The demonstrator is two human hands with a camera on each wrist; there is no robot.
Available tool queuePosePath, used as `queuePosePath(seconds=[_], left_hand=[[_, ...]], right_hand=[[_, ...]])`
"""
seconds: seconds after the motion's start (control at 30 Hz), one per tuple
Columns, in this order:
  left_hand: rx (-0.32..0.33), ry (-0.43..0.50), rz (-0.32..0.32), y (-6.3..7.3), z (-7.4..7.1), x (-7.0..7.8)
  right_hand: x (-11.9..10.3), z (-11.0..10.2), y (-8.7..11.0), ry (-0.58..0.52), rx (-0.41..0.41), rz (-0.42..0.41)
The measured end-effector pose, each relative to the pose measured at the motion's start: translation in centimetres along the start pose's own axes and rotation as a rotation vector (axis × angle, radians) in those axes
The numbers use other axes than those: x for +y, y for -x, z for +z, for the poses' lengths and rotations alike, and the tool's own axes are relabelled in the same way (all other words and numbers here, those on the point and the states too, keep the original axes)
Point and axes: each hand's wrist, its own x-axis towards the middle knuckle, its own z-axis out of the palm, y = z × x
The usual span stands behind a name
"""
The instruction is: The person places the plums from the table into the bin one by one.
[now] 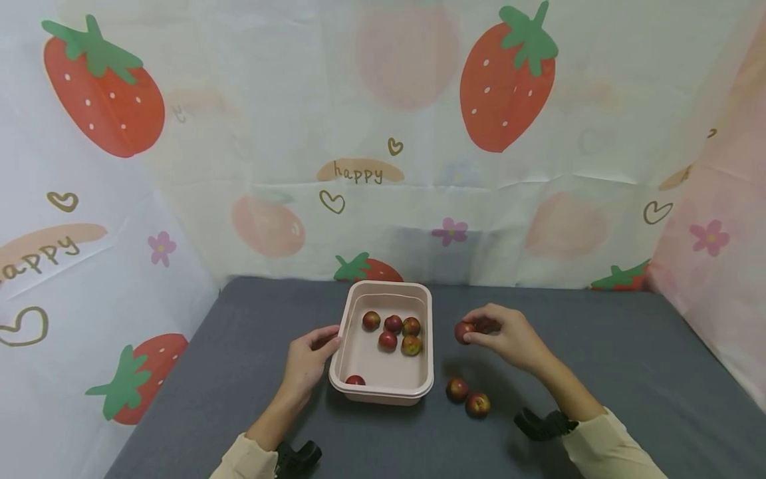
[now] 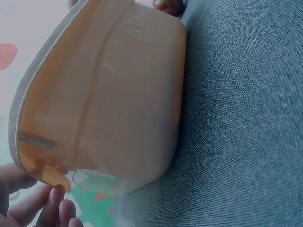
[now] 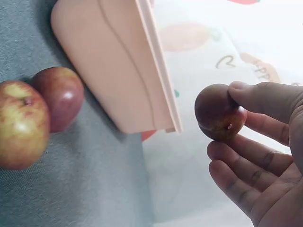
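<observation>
A pale pink rectangular plastic container (image 1: 374,367) stands on the table with several red plums (image 1: 387,341) inside, mostly toward its far half. My left hand (image 1: 306,362) pinches the container's left rim; in the left wrist view, the fingers (image 2: 49,208) are at the rim's underside. To the right of the container, my right hand (image 1: 509,336) holds a dark red plum (image 3: 220,112) between thumb and fingertips, above the table. Below that hand, two more plums (image 1: 457,390) lie side by side on the cloth, near the container's right front corner.
Dark grey cloth (image 1: 257,319) covers the table. Behind it hangs a white sheet (image 1: 287,133) printed with strawberries and hearts, with more printed sheeting at both sides. Black straps (image 1: 541,426) sit at the wrists beside light sleeves (image 1: 610,446).
</observation>
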Motion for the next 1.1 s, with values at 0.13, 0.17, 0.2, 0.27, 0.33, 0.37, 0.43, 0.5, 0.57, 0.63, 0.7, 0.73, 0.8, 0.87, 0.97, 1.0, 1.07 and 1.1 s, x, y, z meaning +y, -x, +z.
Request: queuePosePath(seconds=[0.13, 0.17, 0.2, 0.27, 0.33, 0.37, 0.43, 0.5, 0.57, 0.63, 0.7, 0.73, 0.8, 0.87, 0.97, 1.0, 1.07, 1.1], left_hand=[[0.001, -0.008, -0.001, 0.1, 0.0, 0.0], [0.001, -0.009, -0.002, 0.1, 0.0, 0.0], [0.0, -0.01, -0.003, 0.2, 0.0, 0.0], [0.0, -0.01, -0.005, 0.2, 0.0, 0.1], [-0.002, -0.01, -0.006, 0.3, 0.0, 0.1], [-0.003, -0.01, -0.005, 0.3, 0.0, 0.1], [-0.006, -0.007, -0.003, 0.3, 0.0, 0.1], [-0.008, -0.006, 0.001, 0.3, 0.0, 0.1], [-0.009, -0.005, 0.006, 0.2, 0.0, 0.1], [-0.009, -0.002, 0.009, 0.2, 0.0, 0.1], [-0.01, -0.001, 0.01, 0.2, 0.0, 0.0], [-0.01, -0.001, 0.01, 0.2, 0.0, 0.1], [-0.012, 0.0, 0.007, 0.2, 0.0, 0.1], [-0.011, -0.002, 0.005, 0.2, 0.0, 0.1], [-0.011, -0.004, 0.003, 0.2, 0.0, 0.2], [-0.012, -0.004, 0.002, 0.2, 0.0, 0.2], [-0.012, -0.006, 0.005, 0.3, 0.0, 0.2], [-0.012, -0.007, 0.007, 0.3, 0.0, 0.2]], right_hand=[[-0.4, -0.1, -0.6, -0.002, -0.002, -0.003], [-0.4, -0.1, -0.8, -0.007, -0.006, -0.002], [-0.5, -0.1, -1.0, -0.009, -0.01, 0.001], [-0.7, -0.1, -1.3, -0.013, -0.017, 0.006], [-0.8, 0.0, -1.7, -0.018, -0.023, 0.012], [-0.9, 0.0, -1.8, -0.024, -0.026, 0.016], [-1.0, 0.1, -2.2, -0.032, -0.029, 0.026], [-1.2, 0.2, -2.6, -0.043, -0.035, 0.034], [-1.3, 0.3, -3.1, -0.053, -0.044, 0.043], [-1.5, 0.5, -3.5, -0.065, -0.052, 0.045], [-1.6, 0.6, -4.0, -0.083, -0.063, 0.045], [-1.7, 0.6, -4.2, -0.093, -0.069, 0.046], [-2.0, 0.7, -4.7, -0.105, -0.077, 0.05], [-2.2, 0.8, -5.2, -0.11, -0.083, 0.053], [-2.7, 1.0, -5.9, -0.109, -0.092, 0.052], [-2.9, 1.1, -6.1, -0.109, -0.095, 0.046], [-3.2, 1.3, -6.6, -0.103, -0.1, 0.036], [-3.3, 1.4, -6.8, -0.1, -0.103, 0.034]])
